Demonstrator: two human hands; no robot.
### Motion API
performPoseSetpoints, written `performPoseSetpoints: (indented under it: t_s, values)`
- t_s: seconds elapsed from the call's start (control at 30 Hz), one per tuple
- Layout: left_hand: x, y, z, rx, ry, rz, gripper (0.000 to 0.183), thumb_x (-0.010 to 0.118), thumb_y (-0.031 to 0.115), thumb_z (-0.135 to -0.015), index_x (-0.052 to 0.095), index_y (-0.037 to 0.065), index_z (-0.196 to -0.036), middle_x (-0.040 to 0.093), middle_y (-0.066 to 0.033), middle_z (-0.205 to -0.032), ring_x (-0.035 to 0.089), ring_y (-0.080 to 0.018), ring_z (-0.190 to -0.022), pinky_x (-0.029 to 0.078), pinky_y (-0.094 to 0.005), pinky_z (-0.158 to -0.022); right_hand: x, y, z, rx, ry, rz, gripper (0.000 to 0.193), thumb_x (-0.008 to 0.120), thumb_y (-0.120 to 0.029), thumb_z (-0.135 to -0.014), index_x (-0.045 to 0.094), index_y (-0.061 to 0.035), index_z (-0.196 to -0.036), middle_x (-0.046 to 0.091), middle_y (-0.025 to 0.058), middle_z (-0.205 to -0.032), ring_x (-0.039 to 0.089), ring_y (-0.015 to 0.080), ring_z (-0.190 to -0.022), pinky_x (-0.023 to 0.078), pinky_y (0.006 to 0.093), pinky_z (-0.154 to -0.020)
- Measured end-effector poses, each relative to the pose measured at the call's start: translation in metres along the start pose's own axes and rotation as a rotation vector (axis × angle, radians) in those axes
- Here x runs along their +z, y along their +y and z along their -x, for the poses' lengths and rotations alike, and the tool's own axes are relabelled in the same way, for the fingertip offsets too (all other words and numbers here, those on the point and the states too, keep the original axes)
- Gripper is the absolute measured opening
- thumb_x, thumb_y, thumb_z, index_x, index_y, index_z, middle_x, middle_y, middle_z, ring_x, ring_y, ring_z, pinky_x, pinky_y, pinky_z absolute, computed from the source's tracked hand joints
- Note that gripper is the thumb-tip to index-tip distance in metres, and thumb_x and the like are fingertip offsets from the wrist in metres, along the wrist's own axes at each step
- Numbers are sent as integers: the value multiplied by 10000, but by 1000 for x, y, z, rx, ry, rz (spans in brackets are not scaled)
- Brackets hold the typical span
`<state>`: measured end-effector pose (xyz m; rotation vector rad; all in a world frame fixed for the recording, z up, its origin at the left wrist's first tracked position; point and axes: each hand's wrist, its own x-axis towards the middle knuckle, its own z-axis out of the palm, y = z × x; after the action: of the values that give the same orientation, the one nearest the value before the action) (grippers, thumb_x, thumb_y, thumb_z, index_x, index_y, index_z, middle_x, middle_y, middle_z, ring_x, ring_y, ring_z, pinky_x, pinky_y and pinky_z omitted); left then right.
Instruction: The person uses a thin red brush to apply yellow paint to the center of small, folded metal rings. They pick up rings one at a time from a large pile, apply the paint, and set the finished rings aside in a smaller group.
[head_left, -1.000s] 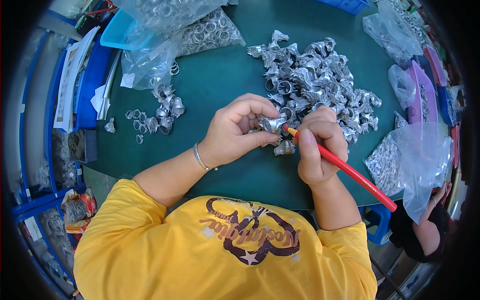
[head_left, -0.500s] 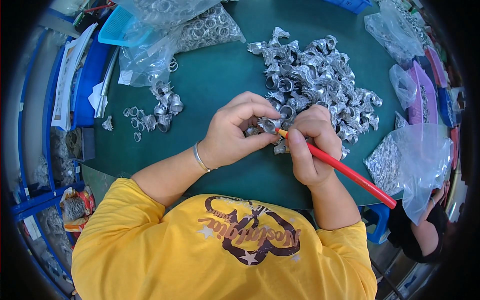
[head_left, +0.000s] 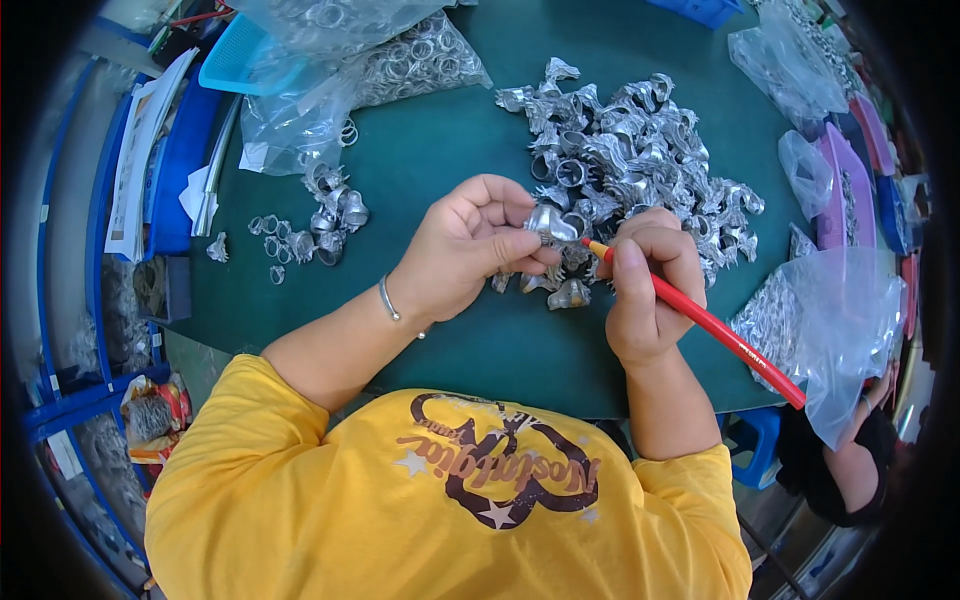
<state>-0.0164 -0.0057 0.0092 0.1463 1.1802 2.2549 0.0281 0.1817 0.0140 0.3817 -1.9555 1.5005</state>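
Observation:
My left hand pinches a silver metal ring between thumb and fingers, just in front of the large pile. A red pencil is gripped in my right hand, its tip pointing left at the ring's edge. Whether tip and ring touch I cannot tell. Behind both hands spreads a heap of silver rings with bulky, ragged-looking heads. A few loose pieces lie below my fingers. Farther left sits a small group of similar rings, with several thin bands beside it.
A clear bag of rings and a light blue basket stand at the back left. Plastic bags and a purple basket line the right side of the green table. Another person's arm shows at lower right.
My right hand and the pencil have drawn back slightly to the right. My left hand has turned the ring, so its outside now shows more.

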Motion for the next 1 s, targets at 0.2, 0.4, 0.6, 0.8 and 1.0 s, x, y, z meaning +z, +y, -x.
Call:
performPoseSetpoints:
  t_s: [0.2,0.4,0.6,0.8,1.0]
  values:
    - [-3,-2,3,-8,-39,-28,133,611,34,-907,555,-9,-1019,664,-127,-931,701,-220,-812,587,-283,-683,-1,-2,-1,-12,-2,18,81,603,29,-763,533,-10,-776,568,99,-688,528,230,-617,413,341,-654]
    - [0,-2,6,-18,-41,-16,145,597,127,-937,557,0,-995,670,-126,-896,700,-205,-761,576,-271,-630,-1,-3,0,-29,13,16,80,602,32,-765,536,-14,-766,565,98,-684,526,230,-614,408,338,-644]
    - [6,2,11,106,67,-216,156,604,150,-937,550,5,-949,666,-117,-785,677,-190,-633,550,-268,-538,1,-4,0,-80,32,24,82,594,39,-769,539,-19,-753,567,105,-698,527,247,-632,414,346,-651]
    - [24,103,-28,1700,235,-1080,170,714,21,-815,635,20,-965,680,-122,-943,619,-133,-731,486,-228,-654,-3,1,-1,-75,95,70,88,586,40,-775,534,-26,-748,557,108,-715,517,247,-675,414,345,-662]
    - [11,202,-57,1727,698,-1751,187,740,61,-731,688,46,-909,660,-131,-971,610,-257,-931,458,-358,-863,-1,6,0,3,132,32,89,594,12,-816,538,-22,-754,553,94,-718,508,226,-665,406,336,-625]
